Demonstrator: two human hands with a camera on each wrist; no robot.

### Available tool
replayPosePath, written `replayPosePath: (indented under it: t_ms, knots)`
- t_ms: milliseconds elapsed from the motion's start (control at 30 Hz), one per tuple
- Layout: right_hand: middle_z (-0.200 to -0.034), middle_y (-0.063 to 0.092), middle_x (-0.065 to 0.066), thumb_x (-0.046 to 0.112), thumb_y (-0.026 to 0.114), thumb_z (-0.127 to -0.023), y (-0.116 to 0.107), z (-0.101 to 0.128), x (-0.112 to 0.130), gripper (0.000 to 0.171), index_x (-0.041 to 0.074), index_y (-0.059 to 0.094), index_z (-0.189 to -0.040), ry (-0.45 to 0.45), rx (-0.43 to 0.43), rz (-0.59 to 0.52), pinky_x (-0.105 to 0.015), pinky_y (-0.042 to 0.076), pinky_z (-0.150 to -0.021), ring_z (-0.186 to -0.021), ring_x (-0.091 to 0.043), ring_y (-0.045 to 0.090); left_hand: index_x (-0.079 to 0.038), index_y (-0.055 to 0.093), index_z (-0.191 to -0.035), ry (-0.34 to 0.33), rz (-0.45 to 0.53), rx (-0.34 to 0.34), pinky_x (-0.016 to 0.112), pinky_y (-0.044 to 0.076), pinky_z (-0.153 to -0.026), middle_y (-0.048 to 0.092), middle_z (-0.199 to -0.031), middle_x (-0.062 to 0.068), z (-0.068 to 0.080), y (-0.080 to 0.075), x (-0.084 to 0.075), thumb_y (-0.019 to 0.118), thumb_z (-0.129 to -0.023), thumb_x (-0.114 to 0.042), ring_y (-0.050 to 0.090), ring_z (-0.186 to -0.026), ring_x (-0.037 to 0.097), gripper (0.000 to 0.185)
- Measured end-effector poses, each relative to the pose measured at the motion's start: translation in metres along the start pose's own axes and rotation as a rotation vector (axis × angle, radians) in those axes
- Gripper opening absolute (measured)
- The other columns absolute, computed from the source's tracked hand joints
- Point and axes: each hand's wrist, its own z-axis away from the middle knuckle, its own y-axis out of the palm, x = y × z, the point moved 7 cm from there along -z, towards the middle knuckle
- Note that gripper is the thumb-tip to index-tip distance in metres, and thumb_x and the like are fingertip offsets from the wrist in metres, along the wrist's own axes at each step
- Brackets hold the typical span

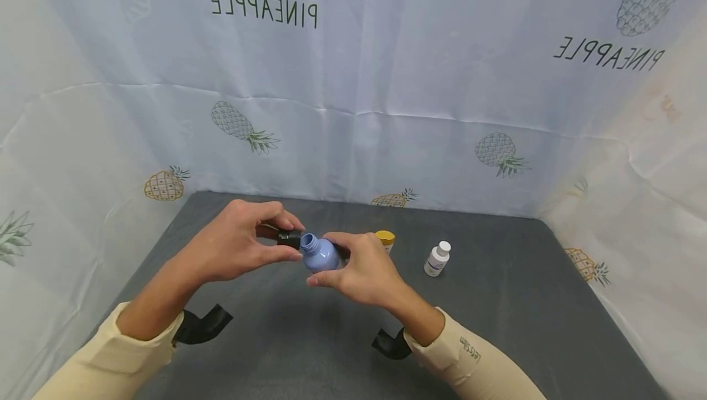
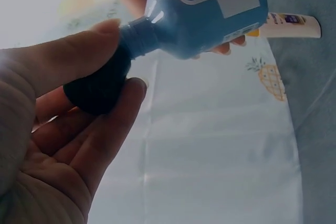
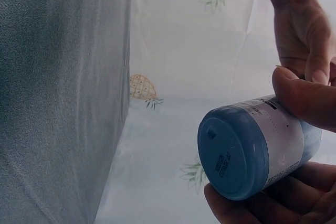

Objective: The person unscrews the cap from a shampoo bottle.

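The head view shows both hands meeting above the grey table point(image 1: 497, 326), near its middle. The right hand point(image 1: 367, 274) grips a blue bottle point(image 1: 320, 256) around its body, with fingers and thumb curled on it; the bottle is tilted, and its open neck points toward the left hand point(image 1: 237, 246). The left hand pinches a black cap point(image 1: 288, 238) between thumb and fingers, just beside the bottle neck. In the left wrist view the cap point(image 2: 100, 85) seems to touch the neck, but the view is too close to tell whether it sits on the thread. The right wrist view shows the round bottom of the bottle point(image 3: 233, 158) and its white label.

Behind the right hand stands a yellow-capped bottle point(image 1: 385, 239), partly hidden. Near it, to the right, a small white bottle point(image 1: 437, 259) stands upright. A cloth point(image 1: 353, 81) printed with pineapples hangs around the table.
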Motion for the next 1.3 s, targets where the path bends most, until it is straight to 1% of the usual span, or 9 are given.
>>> replayPosePath:
  t_ms: [167, 333, 467, 633, 767, 933, 1033, 1133, 1300]
  knots:
    - [-0.104, 0.078, 0.004, 0.032, 0.094, -0.077, -0.001, 0.001, -0.001, 0.052, 0.014, 0.075, -0.122, 0.01, 0.001, -0.002, -0.025, 0.057, -0.071, -0.084, -0.007, 0.067, -0.011, 0.073, -0.114, 0.014, 0.052, -0.017, 0.026, 0.064, -0.086, 0.077, -0.109, 0.001, 0.004, 0.002, 0.004, 0.083, -0.089, -0.014, 0.076, -0.096, 0.011, 0.027]
    - [-0.102, 0.077, 0.004, 0.032, 0.094, -0.077, -0.002, 0.001, 0.0, 0.051, 0.014, 0.076, -0.121, 0.008, -0.007, 0.001, -0.025, 0.057, -0.07, -0.083, -0.008, 0.066, -0.007, 0.071, -0.13, 0.058, -0.03, -0.071, 0.023, 0.061, -0.078, 0.075, -0.115, 0.003, 0.008, 0.002, 0.008, 0.076, -0.094, -0.008, 0.065, -0.088, 0.003, 0.036]
    - [-0.104, 0.077, 0.003, 0.033, 0.094, -0.078, -0.002, 0.001, 0.001, 0.052, 0.013, 0.075, -0.122, 0.007, -0.008, 0.0, -0.025, 0.057, -0.072, -0.084, -0.008, 0.067, -0.006, 0.069, -0.132, 0.036, -0.042, -0.117, 0.023, 0.055, -0.071, 0.075, -0.116, 0.004, 0.01, 0.003, 0.013, 0.071, -0.098, -0.006, 0.062, -0.083, 0.003, 0.034]
    - [-0.106, 0.078, 0.002, 0.033, 0.094, -0.077, -0.001, 0.001, 0.0, 0.053, 0.013, 0.075, -0.123, 0.014, -0.008, -0.006, -0.025, 0.058, -0.074, -0.086, -0.009, 0.068, -0.007, 0.07, -0.129, -0.046, 0.049, -0.175, 0.016, 0.058, -0.084, 0.076, -0.117, 0.006, 0.014, 0.006, 0.024, 0.07, -0.099, -0.006, 0.07, -0.098, 0.002, 0.03]
    - [-0.105, 0.077, 0.003, 0.032, 0.094, -0.077, -0.001, 0.0, -0.001, 0.053, 0.014, 0.075, -0.122, 0.015, -0.013, -0.018, -0.025, 0.058, -0.074, -0.085, -0.008, 0.068, -0.005, 0.072, -0.125, -0.054, 0.175, -0.246, 0.013, 0.057, -0.092, 0.076, -0.118, 0.009, 0.018, 0.006, 0.034, 0.073, -0.095, 0.0, 0.07, -0.104, -0.002, 0.03]
    - [-0.103, 0.077, 0.004, 0.031, 0.095, -0.076, 0.0, 0.0, -0.001, 0.051, 0.015, 0.075, -0.121, 0.007, -0.021, -0.046, -0.027, 0.059, -0.076, -0.086, -0.008, 0.07, 0.001, 0.07, -0.126, -0.11, 0.33, -0.316, 0.017, 0.06, -0.088, 0.077, -0.116, 0.01, 0.024, 0.009, 0.047, 0.073, -0.094, 0.002, 0.073, -0.102, -0.002, 0.032]
    - [-0.104, 0.077, 0.004, 0.029, 0.094, -0.077, 0.002, -0.001, -0.001, 0.05, 0.015, 0.075, -0.121, 0.002, -0.022, -0.083, -0.03, 0.062, -0.081, -0.09, -0.008, 0.072, 0.005, 0.064, -0.134, -0.168, 0.382, -0.315, 0.017, 0.06, -0.089, 0.075, -0.12, 0.022, 0.027, 0.014, 0.054, 0.07, -0.097, -0.001, 0.074, -0.104, -0.003, 0.038]
    - [-0.106, 0.077, 0.002, 0.027, 0.094, -0.078, 0.004, -0.002, -0.002, 0.049, 0.014, 0.074, -0.121, -0.007, -0.022, -0.119, -0.032, 0.063, -0.085, -0.093, -0.009, 0.074, 0.007, 0.058, -0.141, -0.187, 0.397, -0.292, 0.015, 0.058, -0.091, 0.07, -0.126, 0.031, 0.029, 0.019, 0.056, 0.066, -0.1, -0.002, 0.072, -0.107, -0.005, 0.042]
    - [-0.111, 0.077, 0.001, 0.024, 0.093, -0.078, 0.007, -0.004, -0.004, 0.052, 0.013, 0.073, -0.125, -0.001, -0.026, -0.169, -0.034, 0.063, -0.089, -0.098, -0.011, 0.075, 0.005, 0.06, -0.135, -0.165, 0.372, -0.27, 0.014, 0.057, -0.092, 0.068, -0.13, 0.029, 0.032, 0.022, 0.056, 0.064, -0.102, 0.0, 0.07, -0.11, -0.008, 0.034]
